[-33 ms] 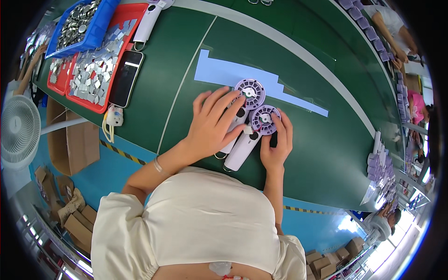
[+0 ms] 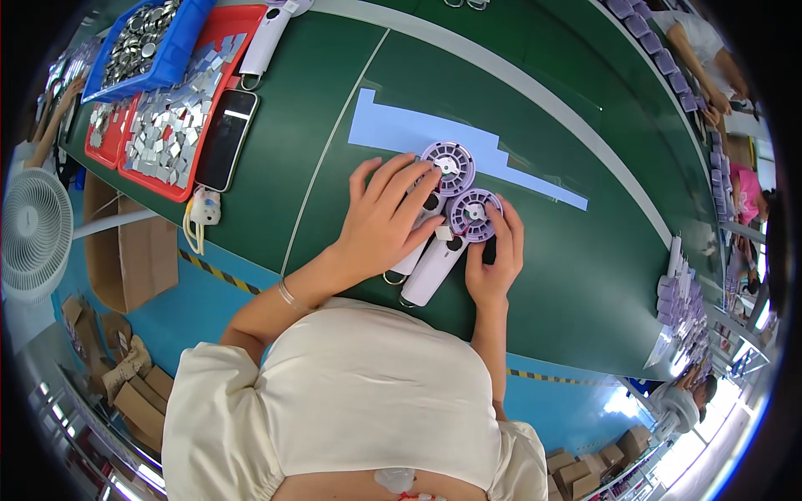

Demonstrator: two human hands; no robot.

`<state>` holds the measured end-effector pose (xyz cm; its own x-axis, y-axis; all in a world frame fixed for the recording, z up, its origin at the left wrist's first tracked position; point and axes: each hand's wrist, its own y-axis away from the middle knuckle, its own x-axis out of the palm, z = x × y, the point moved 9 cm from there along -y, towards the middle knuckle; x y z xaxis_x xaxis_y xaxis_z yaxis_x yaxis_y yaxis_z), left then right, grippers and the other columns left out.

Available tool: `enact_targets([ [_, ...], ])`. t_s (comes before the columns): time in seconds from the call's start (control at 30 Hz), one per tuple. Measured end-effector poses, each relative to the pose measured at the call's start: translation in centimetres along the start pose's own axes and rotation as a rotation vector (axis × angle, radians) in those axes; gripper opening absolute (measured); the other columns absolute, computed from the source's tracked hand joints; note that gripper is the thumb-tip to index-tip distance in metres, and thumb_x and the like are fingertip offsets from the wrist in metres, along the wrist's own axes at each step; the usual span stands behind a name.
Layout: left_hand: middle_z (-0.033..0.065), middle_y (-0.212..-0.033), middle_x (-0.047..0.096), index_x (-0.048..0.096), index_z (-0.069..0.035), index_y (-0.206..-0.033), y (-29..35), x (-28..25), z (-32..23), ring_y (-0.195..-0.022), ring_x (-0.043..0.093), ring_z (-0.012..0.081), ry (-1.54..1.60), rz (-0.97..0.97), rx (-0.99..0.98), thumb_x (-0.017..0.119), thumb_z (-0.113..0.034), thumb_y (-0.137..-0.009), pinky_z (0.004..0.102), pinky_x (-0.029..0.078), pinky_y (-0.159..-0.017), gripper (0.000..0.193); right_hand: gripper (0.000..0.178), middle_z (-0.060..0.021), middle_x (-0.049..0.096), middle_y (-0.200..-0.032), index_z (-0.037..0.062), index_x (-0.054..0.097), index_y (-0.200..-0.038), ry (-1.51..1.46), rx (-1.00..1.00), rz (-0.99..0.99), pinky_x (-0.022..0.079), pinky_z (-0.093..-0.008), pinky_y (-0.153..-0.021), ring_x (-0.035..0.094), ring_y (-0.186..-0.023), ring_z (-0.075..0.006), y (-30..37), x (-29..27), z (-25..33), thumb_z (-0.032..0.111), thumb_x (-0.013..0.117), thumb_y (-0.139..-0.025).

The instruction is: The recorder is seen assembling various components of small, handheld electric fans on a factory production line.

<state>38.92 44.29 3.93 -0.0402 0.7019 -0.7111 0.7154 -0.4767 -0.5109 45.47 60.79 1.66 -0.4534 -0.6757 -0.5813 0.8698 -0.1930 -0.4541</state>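
- Left hand [image 2: 380, 221]: spread over the left fan [image 2: 459, 171], thumb by a pale square [image 2: 444, 234]; any pinch unclear.
- Right hand [image 2: 497, 263]: pinching the right fan [image 2: 436, 269], between both hands.
- Apparently positioning fans; next move likely needs steadiness.

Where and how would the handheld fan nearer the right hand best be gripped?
Probably by the lower handle of that fan, coming from the right: this slim bar slants toward the person, its right side open, while the second fan crowds its left and the right hand touches the round head.
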Motion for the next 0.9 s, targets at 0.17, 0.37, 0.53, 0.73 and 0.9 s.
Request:
enact_targets([
  [0.17,0.0076,-0.128,0.059,0.066,-0.006,-0.121,0.4,1.2,0.2,-0.120,0.054,0.0264,-0.036,-0.024,0.011,0.079,-0.020,-0.078,0.0522,0.033,-0.105,0.046,0.046,-0.0223,0.061,-0.130,0.0008,0.064,-0.124,-0.005,0.016,-0.007,0.050,-0.0409,-0.098,0.063,-0.116,-0.0364,0.3,0.0,-0.4,-0.009,0.059,-0.079],
  [0.37,0.0059,-0.122,0.062,0.068,-0.008,-0.114,0.7,1.2,0.3,-0.116,0.057,0.0272,-0.010,-0.115,0.025,0.080,-0.019,-0.077,0.0517,0.034,-0.105,0.040,0.047,-0.0211,0.061,-0.130,0.0019,0.067,-0.121,-0.048,0.038,-0.013,0.053,-0.0409,-0.096,0.063,-0.115,-0.0366,0.2,-0.1,-1.0,-0.012,0.059,-0.078],
  [0.53,0.0066,-0.122,0.062,0.069,-0.008,-0.109,0.5,1.4,0.5,-0.115,0.057,0.0283,-0.016,-0.112,0.029,0.079,-0.018,-0.076,0.0518,0.036,-0.104,0.036,0.046,-0.0211,0.061,-0.130,0.0022,0.067,-0.121,-0.073,0.058,-0.007,0.052,-0.0408,-0.096,0.063,-0.115,-0.0366,-0.1,0.1,-1.2,-0.012,0.059,-0.078],
  [0.73,0.0080,-0.121,0.060,0.066,-0.010,-0.105,0.7,0.9,0.5,-0.114,0.056,0.0316,-0.058,-0.110,0.031,0.080,-0.017,-0.073,0.0548,0.042,-0.100,0.036,0.044,-0.0216,0.062,-0.129,0.0002,0.066,-0.121,-0.060,0.076,0.038,0.046,-0.0421,-0.104,0.061,-0.118,-0.0364,0.0,0.5,-1.3,-0.007,0.057,-0.079],
  [0.9,0.0140,-0.115,0.058,0.066,-0.005,-0.099,0.6,1.7,0.0,-0.106,0.055,0.0352,-0.023,-0.168,0.096,0.074,-0.025,-0.069,0.0561,0.042,-0.102,0.037,0.039,-0.0234,0.059,-0.131,-0.0028,0.062,-0.127,0.034,0.086,0.054,0.042,-0.0460,-0.107,0.056,-0.124,-0.0390,1.2,0.2,-2.4,0.002,0.057,-0.089],
])
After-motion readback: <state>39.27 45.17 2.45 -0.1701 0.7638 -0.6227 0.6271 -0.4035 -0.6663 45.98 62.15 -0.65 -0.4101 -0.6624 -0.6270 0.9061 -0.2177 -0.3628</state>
